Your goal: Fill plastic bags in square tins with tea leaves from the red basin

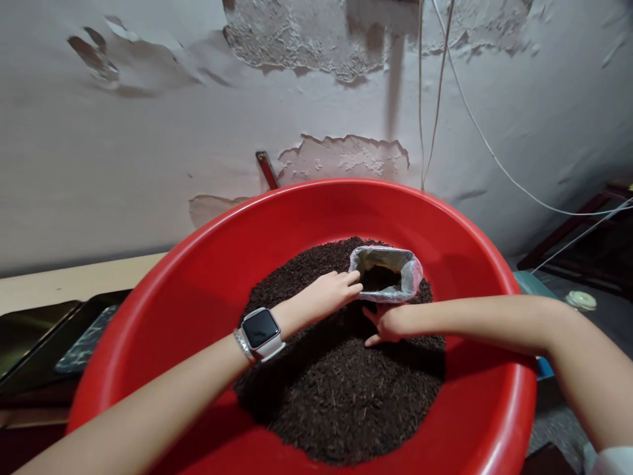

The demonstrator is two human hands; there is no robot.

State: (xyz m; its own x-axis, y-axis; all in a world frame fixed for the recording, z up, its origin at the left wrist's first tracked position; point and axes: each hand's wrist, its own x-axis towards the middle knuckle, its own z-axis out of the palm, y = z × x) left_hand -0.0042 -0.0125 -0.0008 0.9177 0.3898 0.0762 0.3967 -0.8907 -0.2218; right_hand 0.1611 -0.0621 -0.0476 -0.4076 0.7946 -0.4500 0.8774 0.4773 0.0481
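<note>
A wide red tub (163, 316) holds a heap of dark, dry, shredded leaf-like material (356, 402). Over the heap is a bag lined with clear plastic (413, 280), its mouth open towards me and some dark material inside. My left hand (336, 290) grips the bag's left rim, fingers over the edge. Just below the bag's near side is my right hand (388, 323), fingers apart, close to the heap. Whether it touches the bag's underside is hidden. A smartwatch (262, 328) and a bracelet are on my left wrist.
Behind the tub rises a white wall (148, 145) with peeling plaster. Thin cables (475, 119) hang at the right. At the left are a pale ledge (74, 277) and dark shiny trays (39, 336). A pale round object (581, 301) lies at the right.
</note>
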